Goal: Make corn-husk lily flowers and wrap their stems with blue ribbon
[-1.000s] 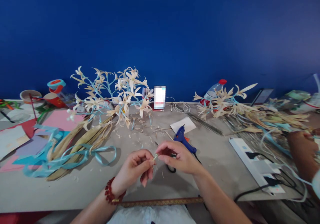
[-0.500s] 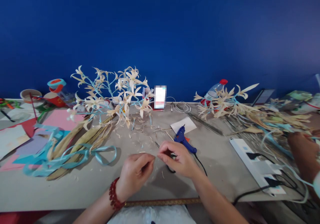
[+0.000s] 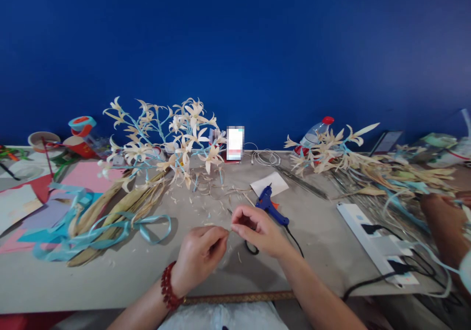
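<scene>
Over the middle of the table, my left hand (image 3: pixel 201 251) and my right hand (image 3: pixel 259 232) face each other with fingertips almost touching. Both are closed in a pinch. Whatever lies between the fingers is too small to make out; perhaps a thin strand spans the tiny gap. A dark loop, likely a scissors handle (image 3: pixel 251 248), shows below my right hand, mostly covered by it. Just beyond that hand a blue glue gun (image 3: pixel 271 206) lies on a white card (image 3: pixel 282 185). Pale scraps (image 3: pixel 215 203) are strewn past my fingertips.
Pale husk-like flowers on blue stems (image 3: pixel 191 134) stand behind, left of a phone (image 3: pixel 235 142). Dried husks (image 3: pixel 121 212) and light-blue ribbon (image 3: pixel 147 220) lie left. At right are a power strip (image 3: pixel 368 241), more flowers (image 3: pixel 331 148), a bottle (image 3: pixel 317 131) and another person's hand (image 3: pixel 443 222).
My right hand has shifted very slightly, uncovering more of the dark loop beneath it. My left hand stays nearly still. The other person's hand at right has moved a little.
</scene>
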Action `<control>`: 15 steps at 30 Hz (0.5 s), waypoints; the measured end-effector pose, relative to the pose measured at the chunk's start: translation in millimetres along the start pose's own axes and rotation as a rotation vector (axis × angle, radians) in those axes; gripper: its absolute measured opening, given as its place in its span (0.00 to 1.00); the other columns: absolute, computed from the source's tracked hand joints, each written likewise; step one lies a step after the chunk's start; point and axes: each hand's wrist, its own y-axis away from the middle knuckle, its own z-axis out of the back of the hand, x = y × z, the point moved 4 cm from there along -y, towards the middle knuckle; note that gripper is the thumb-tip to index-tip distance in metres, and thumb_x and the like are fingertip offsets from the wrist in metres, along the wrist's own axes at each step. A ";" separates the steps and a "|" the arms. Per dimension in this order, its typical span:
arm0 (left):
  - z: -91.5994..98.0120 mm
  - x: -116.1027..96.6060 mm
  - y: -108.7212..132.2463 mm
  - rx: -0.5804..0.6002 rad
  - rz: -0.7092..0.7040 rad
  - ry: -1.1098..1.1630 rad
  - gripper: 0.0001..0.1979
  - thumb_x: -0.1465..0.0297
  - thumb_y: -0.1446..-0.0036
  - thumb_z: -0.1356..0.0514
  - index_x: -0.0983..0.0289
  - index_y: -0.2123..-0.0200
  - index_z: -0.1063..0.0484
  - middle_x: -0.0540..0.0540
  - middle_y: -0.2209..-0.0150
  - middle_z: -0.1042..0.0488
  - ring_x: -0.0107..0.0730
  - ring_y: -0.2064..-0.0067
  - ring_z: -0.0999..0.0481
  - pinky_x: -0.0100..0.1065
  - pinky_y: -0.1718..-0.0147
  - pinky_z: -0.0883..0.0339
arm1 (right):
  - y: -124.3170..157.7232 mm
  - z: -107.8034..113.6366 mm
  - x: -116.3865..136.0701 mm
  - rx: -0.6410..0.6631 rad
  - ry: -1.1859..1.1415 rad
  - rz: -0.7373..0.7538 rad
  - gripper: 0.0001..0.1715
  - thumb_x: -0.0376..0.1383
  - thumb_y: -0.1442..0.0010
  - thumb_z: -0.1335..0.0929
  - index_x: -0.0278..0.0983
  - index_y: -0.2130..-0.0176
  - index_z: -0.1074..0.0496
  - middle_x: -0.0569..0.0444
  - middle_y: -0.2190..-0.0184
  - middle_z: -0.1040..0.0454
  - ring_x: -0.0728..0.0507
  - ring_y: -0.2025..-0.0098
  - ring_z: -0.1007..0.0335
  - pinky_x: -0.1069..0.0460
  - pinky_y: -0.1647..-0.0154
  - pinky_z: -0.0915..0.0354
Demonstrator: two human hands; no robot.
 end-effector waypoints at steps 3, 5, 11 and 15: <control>-0.1 2.4 0.0 0.027 0.054 0.077 0.08 0.76 0.42 0.46 0.63 0.71 0.29 0.50 0.78 0.28 0.24 0.78 0.32 0.26 0.75 0.41 | -1.2 -0.3 -3.4 0.039 -0.107 -0.022 0.09 0.39 0.39 0.33 0.36 0.69 0.33 0.59 0.74 0.37 0.51 0.74 0.43 0.57 0.75 0.46; -0.2 3.8 0.3 0.052 0.101 0.150 0.07 0.76 0.42 0.46 0.64 0.71 0.30 0.50 0.77 0.27 0.23 0.79 0.32 0.25 0.75 0.40 | -1.3 -0.6 -5.3 0.070 -0.168 -0.044 0.10 0.40 0.39 0.33 0.36 0.68 0.33 0.59 0.75 0.37 0.52 0.75 0.45 0.57 0.76 0.47; -0.9 6.5 1.4 0.087 0.210 0.320 0.10 0.73 0.40 0.45 0.64 0.74 0.32 0.49 0.79 0.28 0.21 0.82 0.31 0.23 0.79 0.39 | -1.8 0.6 -5.4 0.097 -0.195 -0.044 0.13 0.44 0.40 0.32 0.36 0.67 0.32 0.60 0.75 0.38 0.52 0.76 0.45 0.57 0.76 0.48; -1.7 8.1 2.5 0.093 0.248 0.364 0.11 0.71 0.39 0.45 0.64 0.74 0.31 0.49 0.79 0.28 0.21 0.82 0.31 0.22 0.80 0.39 | -1.8 2.6 -2.3 0.093 -0.089 0.001 0.13 0.44 0.39 0.32 0.36 0.67 0.31 0.59 0.74 0.36 0.51 0.74 0.44 0.57 0.74 0.47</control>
